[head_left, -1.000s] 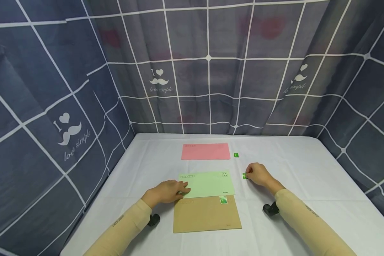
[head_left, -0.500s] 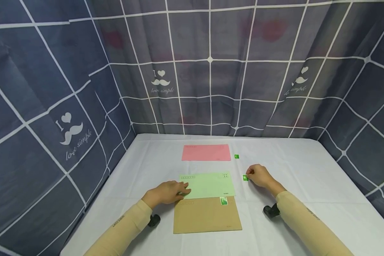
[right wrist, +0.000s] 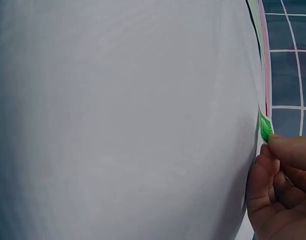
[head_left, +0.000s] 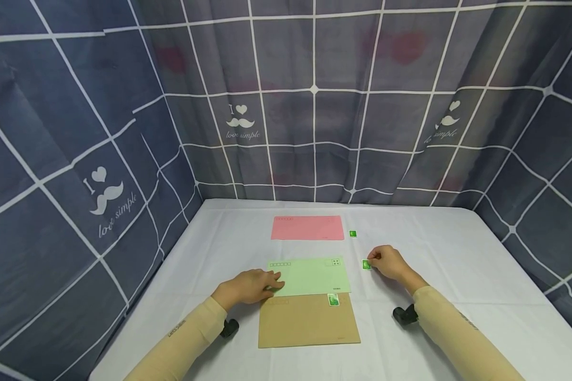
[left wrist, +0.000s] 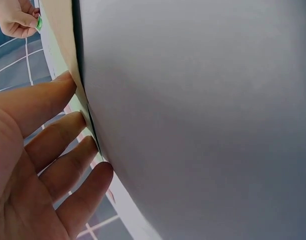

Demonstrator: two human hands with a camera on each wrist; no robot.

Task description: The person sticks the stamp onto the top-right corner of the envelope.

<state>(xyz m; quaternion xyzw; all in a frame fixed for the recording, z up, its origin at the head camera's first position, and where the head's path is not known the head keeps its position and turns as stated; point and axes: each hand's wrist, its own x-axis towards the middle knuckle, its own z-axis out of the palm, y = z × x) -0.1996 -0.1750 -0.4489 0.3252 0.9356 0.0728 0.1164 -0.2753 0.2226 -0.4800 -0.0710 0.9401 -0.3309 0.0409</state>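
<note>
My left hand [head_left: 250, 286] rests with spread, extended fingers on the left edge of a light green envelope [head_left: 310, 275]. In the left wrist view its fingertips touch the paper's edge. Between thumb and fingers, my right hand [head_left: 388, 262] pinches the edge of a small green stamp [head_left: 366, 264], right of the green envelope. The right wrist view shows that stamp [right wrist: 265, 127] tilted up at the thumb tip. Below the green envelope lies a brown envelope [head_left: 310, 325], with a green stamp [head_left: 333, 300] at its upper right.
A pink envelope [head_left: 307, 227] lies farther back on the white-covered table [head_left: 209, 238]. Another green stamp [head_left: 352, 233] is just right of it. Dark gridded curtains [head_left: 286, 121] stand behind and along both sides.
The stamp at my right fingertips shows more of its face now, lifted slightly by the pinch. My left hand stays on the green envelope. The head view has shifted slightly.
</note>
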